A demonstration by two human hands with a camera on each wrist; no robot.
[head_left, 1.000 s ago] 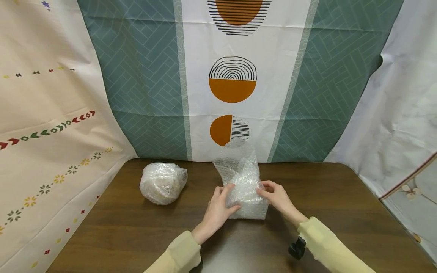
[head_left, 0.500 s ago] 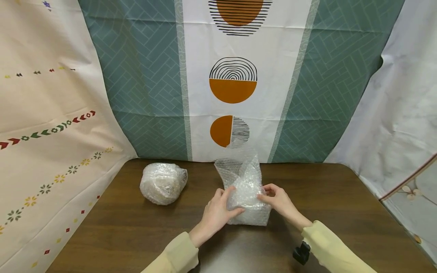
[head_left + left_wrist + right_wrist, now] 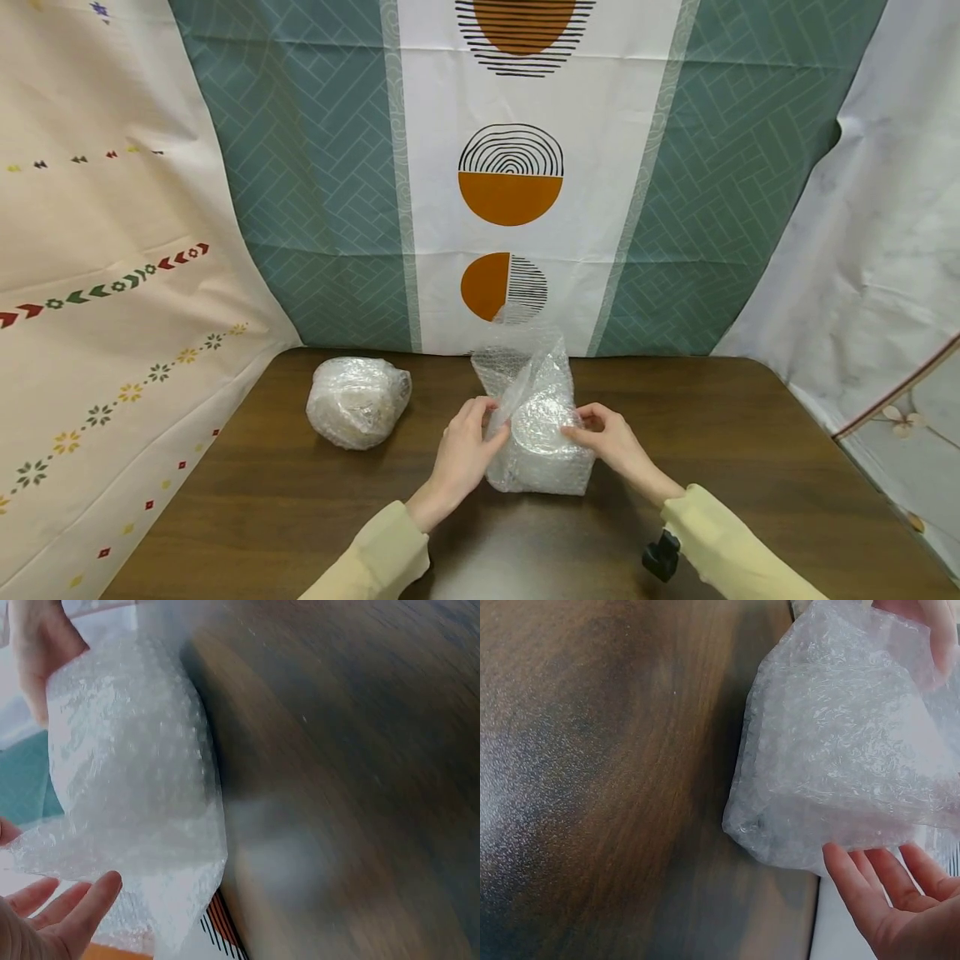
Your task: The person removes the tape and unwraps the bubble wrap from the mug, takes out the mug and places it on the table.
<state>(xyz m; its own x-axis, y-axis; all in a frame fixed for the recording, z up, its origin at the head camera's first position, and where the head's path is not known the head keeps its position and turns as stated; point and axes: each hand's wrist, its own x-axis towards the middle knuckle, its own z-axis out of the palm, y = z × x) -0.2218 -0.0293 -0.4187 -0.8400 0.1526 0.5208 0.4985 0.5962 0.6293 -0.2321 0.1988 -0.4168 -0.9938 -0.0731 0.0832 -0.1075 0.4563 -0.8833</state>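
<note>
A translucent bubble-wrap bundle (image 3: 546, 454) lies on the table between both hands, with a loose sheet end standing up towards the back. What is inside it is hidden by the layers. My left hand (image 3: 461, 446) pinches a flap of the wrap at the bundle's left side, thumb on the near face. In the left wrist view the flap passes between that hand's thumb and fingers (image 3: 96, 907). My right hand (image 3: 617, 442) holds the opposite side, thumb on top; its fingertips (image 3: 836, 859) meet the wrap's lower edge in the right wrist view.
A second bundle (image 3: 356, 404), rounded and wrapped in clear plastic, sits at the back left of the brown wooden table (image 3: 262, 508). Patterned cloths (image 3: 322, 208) hang behind the table and along both sides. A small black device (image 3: 662, 556) hangs by the right sleeve.
The bundle has slid slightly towards me. My left hand has shifted left and drawn the flap along that side. The right hand has come a little nearer, thumb still on the wrap.
</note>
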